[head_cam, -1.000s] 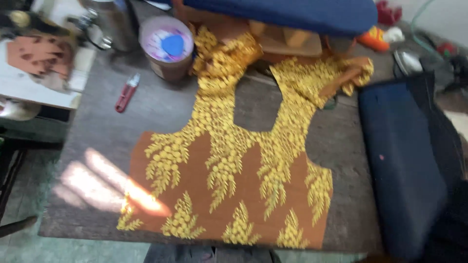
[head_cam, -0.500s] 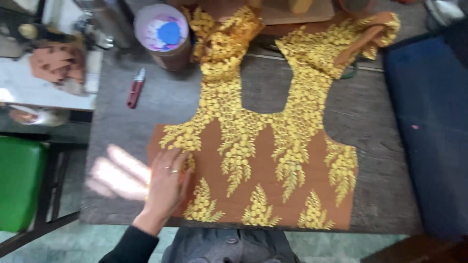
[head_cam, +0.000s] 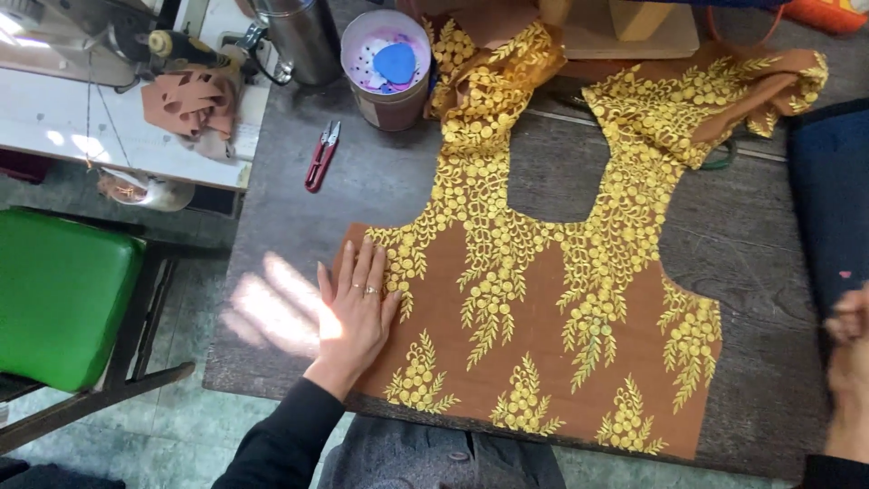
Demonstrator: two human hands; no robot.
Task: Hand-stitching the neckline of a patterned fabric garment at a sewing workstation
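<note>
Right hand (head_cam: pixel 846 362) blurred, cut off beside embroidered fabric (head_cam: pixel 543 317).

Bare bench (head_cam: pixel 272 272) is lying open left of the brown embroidered fabric (head_cam: pixel 543 308), with only the red thread snips (head_cam: pixel 320 156) sitting in that strip. Toward the far edge, a round tub (head_cam: pixel 387 68) and a metal cylinder (head_cam: pixel 294 36) are blocking the way, and bunched fabric is crowding the top. To the right, a dark blue cushion (head_cam: pixel 828 199) is closing off the side.
</note>
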